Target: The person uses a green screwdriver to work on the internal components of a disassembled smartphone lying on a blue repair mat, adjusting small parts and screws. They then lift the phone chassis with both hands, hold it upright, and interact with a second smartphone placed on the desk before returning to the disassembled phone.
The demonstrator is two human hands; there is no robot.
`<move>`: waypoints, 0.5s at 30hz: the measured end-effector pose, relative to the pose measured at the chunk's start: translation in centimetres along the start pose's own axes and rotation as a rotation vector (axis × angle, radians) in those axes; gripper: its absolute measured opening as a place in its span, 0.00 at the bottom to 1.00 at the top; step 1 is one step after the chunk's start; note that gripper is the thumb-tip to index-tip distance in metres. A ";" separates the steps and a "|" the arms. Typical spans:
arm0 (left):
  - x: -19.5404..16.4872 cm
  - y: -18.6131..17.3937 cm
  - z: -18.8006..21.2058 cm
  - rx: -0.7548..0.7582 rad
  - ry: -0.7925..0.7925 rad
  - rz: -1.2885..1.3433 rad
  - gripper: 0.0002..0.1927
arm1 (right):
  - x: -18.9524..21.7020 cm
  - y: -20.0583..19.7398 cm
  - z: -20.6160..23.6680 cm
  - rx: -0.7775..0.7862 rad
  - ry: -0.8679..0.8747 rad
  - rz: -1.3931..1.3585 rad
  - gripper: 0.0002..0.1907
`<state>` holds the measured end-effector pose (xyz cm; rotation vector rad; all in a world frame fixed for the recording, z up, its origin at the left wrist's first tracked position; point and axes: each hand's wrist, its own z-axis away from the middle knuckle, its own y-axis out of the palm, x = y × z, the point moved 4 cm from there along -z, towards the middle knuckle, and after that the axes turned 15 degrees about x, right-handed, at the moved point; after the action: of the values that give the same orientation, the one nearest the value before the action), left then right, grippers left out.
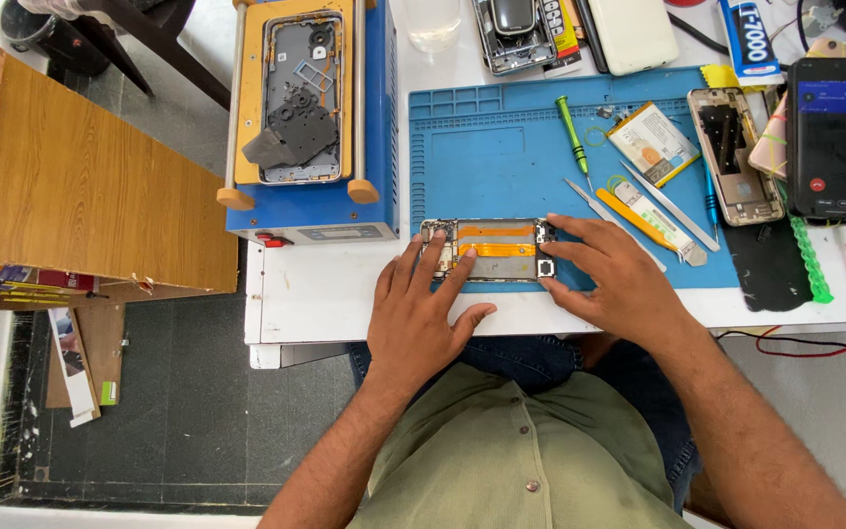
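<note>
You are pressing your left hand [425, 312] and right hand [607, 271] on an opened phone [490, 250] lying at the blue mat's [501, 157] edge.

matt blue rubbery mat [501, 147]

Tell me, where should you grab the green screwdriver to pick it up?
Probably by the thick green handle of the green screwdriver, coming down from above. It lies flat on the blue mat with bare mat on both sides of the handle. Its thin metal tip points toward the person, near the tweezers, so that end is more crowded.
</note>
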<state>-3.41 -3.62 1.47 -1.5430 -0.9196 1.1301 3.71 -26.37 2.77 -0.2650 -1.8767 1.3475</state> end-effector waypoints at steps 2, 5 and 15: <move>0.0 0.0 0.0 -0.003 -0.003 -0.001 0.34 | 0.0 0.2 0.0 -0.010 0.000 0.011 0.21; 0.0 -0.1 0.1 -0.001 -0.003 0.001 0.34 | 0.0 0.3 0.3 -0.027 0.004 0.010 0.21; 0.0 0.2 0.0 0.005 -0.004 -0.013 0.34 | -0.2 -0.2 0.2 0.011 0.054 -0.069 0.28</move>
<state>-3.37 -3.68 1.28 -1.5298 -0.9273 1.1259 3.76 -26.71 2.87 -0.2267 -1.8171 1.2916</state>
